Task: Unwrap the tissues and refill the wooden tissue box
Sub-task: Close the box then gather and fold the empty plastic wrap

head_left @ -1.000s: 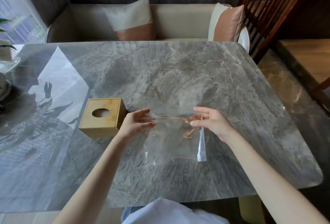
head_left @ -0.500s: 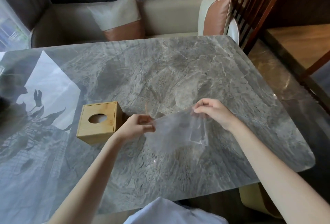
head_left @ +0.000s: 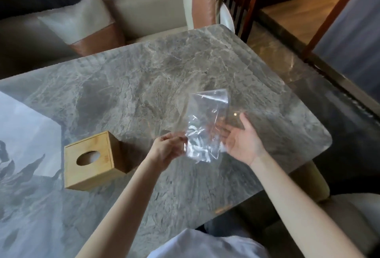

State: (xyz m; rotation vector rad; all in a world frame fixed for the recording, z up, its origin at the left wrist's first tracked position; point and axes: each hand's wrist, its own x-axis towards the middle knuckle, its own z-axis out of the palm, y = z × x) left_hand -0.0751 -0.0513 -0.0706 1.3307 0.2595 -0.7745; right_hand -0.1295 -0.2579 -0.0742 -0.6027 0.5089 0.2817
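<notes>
Over the grey marble table point(head_left: 144, 76) the left hand point(head_left: 166, 150) pinches the empty clear wrapper point(head_left: 205, 126), right hand point(head_left: 240, 138) spread beside it; wooden tissue box point(head_left: 90, 163) sits left, apparently refilled, so discarding the wrapper remains.

Home dining/living rm: grey marble tabletop point(head_left: 144, 85) w/ beige sofa point(head_left: 148, 13) along its far edge, two cream-and-tan cushions point(head_left: 82, 29), dark wooden chair point(head_left: 236, 0) off the far right corner, polished floor point(head_left: 273, 56).

Clear wrapper point(head_left: 205, 128) pinched in left hand point(head_left: 167, 150), right hand point(head_left: 241, 138) open-palmed, perhaps touching it.
</notes>
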